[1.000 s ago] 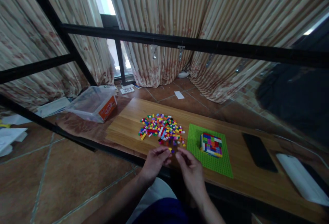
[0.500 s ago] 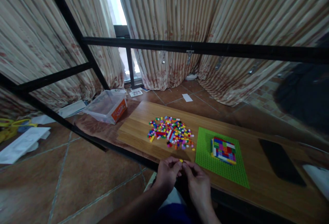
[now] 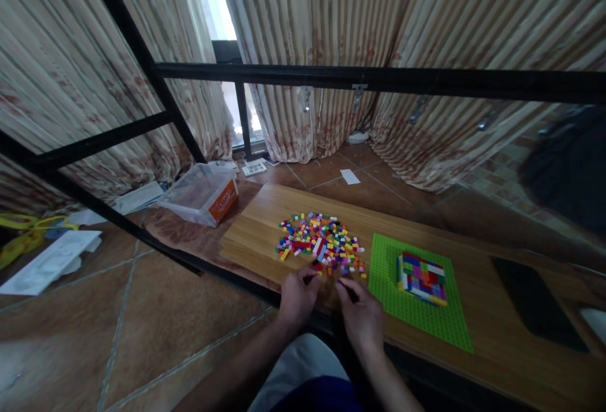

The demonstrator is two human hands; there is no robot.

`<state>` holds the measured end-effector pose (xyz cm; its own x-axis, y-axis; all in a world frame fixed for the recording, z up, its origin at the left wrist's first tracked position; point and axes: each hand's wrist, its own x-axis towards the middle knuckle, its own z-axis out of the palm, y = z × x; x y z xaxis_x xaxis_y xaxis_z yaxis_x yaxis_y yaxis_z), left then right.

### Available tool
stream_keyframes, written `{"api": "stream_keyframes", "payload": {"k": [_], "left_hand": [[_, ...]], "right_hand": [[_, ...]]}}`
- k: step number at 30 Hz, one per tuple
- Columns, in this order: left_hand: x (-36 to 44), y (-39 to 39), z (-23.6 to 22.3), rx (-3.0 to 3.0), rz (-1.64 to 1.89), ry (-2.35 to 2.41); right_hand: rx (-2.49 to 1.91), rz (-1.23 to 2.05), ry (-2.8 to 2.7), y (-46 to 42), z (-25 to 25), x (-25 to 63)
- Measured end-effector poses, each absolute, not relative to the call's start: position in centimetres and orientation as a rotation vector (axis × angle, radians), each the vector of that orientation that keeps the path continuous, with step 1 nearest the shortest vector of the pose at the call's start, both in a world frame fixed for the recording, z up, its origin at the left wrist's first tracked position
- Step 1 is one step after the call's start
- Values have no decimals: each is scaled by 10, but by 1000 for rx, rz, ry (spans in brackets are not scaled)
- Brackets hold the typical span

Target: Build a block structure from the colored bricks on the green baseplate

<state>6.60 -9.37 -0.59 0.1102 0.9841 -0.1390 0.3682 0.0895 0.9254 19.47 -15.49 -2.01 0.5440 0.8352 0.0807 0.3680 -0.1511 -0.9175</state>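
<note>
My left hand (image 3: 298, 298) is at the near edge of the brick pile, thumb and fingers pinched. A small yellow brick (image 3: 320, 273) shows at its fingertips. To its right, my right hand (image 3: 361, 314) is also closed in a pinch over the wooden board, apart from the left. Whatever is between its fingertips is too small and dark to name. Just beyond both hands lies the pile of small coloured toy bricks (image 3: 315, 235). On the right, a block of multicoloured bricks (image 3: 423, 277) stands on the green baseplate (image 3: 391, 295).
The wooden board (image 3: 258, 223) carries the pile and baseplate. A clear plastic box (image 3: 196, 194) with an orange label stands at the left on a brown cloth (image 3: 163, 232). A dark flat panel (image 3: 534, 305) lies at the right. A black metal rail (image 3: 303, 74) crosses beyond the board.
My hands were together at a yellow brick and have moved apart. The left hand has gone forward to the pile's near edge. The view has shifted slightly.
</note>
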Motion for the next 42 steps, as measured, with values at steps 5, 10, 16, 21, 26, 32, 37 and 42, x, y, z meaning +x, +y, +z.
{"api": "stream_keyframes", "payload": {"k": [5, 10, 16, 21, 26, 32, 37, 42], "left_hand": [[54, -58, 5, 1888, 627, 1535], [52, -44, 8, 2096, 558, 1576], [48, -28, 14, 2338, 405, 1640], [50, -18, 20, 2492, 178, 1652], [51, -17, 27, 2508, 306, 1638], [62, -38, 34, 2377, 643, 1371], [80, -73, 27, 1963, 631, 1055], [94, -93, 24, 1425, 569, 924]], "right_hand": [[-1824, 346, -1237, -127, -27, 211], [-1852, 317, -1261, -119, -31, 212], [-1750, 291, -1269, -133, -30, 208], [-1716, 319, -1249, -136, -22, 207], [-1680, 371, -1184, -140, -17, 206], [-1629, 477, -1035, -153, -6, 207], [-1574, 576, -884, -169, 6, 212], [-1564, 612, -851, -179, 16, 216]]}}
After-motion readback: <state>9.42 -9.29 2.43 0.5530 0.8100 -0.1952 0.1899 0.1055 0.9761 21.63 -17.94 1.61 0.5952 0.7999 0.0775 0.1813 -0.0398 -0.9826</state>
